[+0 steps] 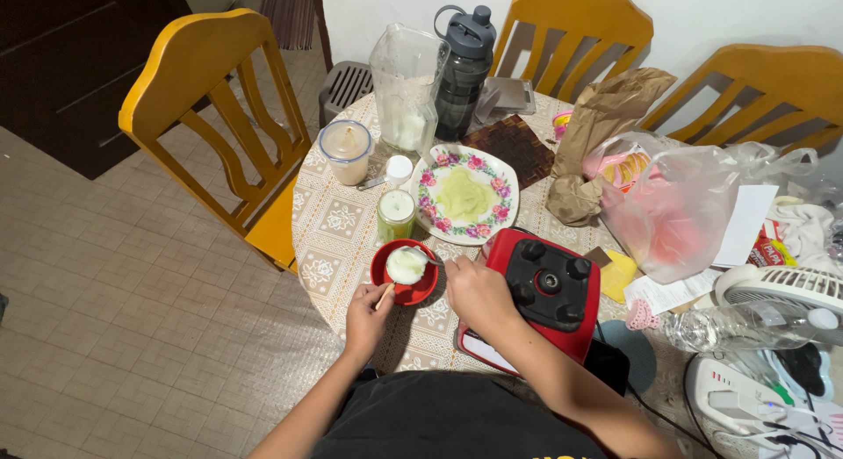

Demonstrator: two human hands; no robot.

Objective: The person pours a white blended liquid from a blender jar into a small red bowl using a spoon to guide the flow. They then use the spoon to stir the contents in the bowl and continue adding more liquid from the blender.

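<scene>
Red bowl, 1, round, glossy; holds a pale lump; on counter betw. both hands. Left hand just below bowl, fingers pinched on thin wooden stick. Right hand to bowl's right, closed on metal spoon reaching into bowl. Beyond bowl: 1 green-filled glass, 1 floral plate. Red blender base beside right hand. Yellow wooden chairs: 3.

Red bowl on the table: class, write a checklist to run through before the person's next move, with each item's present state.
1. Red bowl sits fully on the table: ok.
2. Left hand holds a thin wooden stick at the bowl's rim: ok.
3. Right hand grips the spoon: ok.
4. White lump is inside the bowl: ok.
5. Green glass stands upright, apart from the bowl: ok.
6. Spoon's load: cannot tell.
</scene>
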